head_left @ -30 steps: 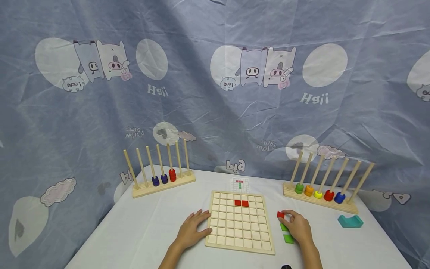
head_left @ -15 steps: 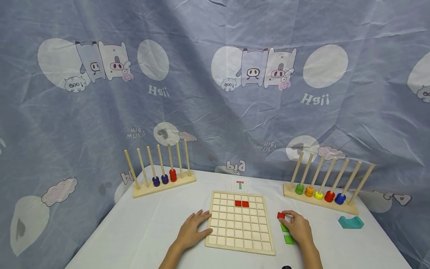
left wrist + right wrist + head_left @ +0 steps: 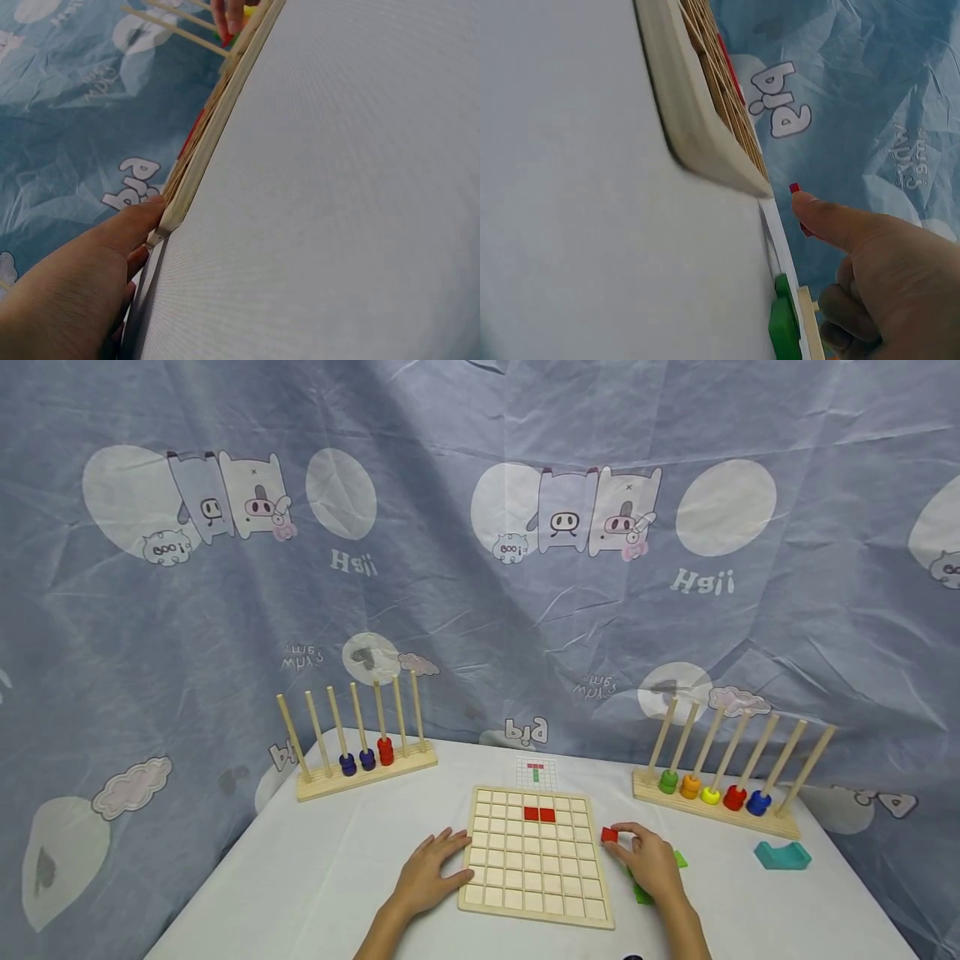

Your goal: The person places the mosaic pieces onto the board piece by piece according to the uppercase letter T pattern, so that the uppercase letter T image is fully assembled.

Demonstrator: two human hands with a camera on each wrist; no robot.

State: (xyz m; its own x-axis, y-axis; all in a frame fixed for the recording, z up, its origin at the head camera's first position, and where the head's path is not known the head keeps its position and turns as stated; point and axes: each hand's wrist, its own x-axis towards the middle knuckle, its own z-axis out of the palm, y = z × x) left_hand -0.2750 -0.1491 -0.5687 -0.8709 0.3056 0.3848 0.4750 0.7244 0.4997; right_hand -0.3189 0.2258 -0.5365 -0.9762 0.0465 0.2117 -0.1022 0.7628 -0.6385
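Red flat square tile [image 3: 609,835]: had that pinched between thumb and fingertips of the right hand [image 3: 648,864], tips closed right down on it, just beside the right edge of the pale wooden gridded board [image 3: 532,882]. Had the left hand [image 3: 426,877] touching the board's left edge, fingers spread and relaxed. Also spotted two red square tiles [image 3: 547,815] side by side in its cells, plus bright green flat tiles [image 3: 642,896] partly hidden behind the right hand.

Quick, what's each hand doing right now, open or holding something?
Left hand: open, touching the left edge of the wooden grid board.
Right hand: closed, pinching a red tile.
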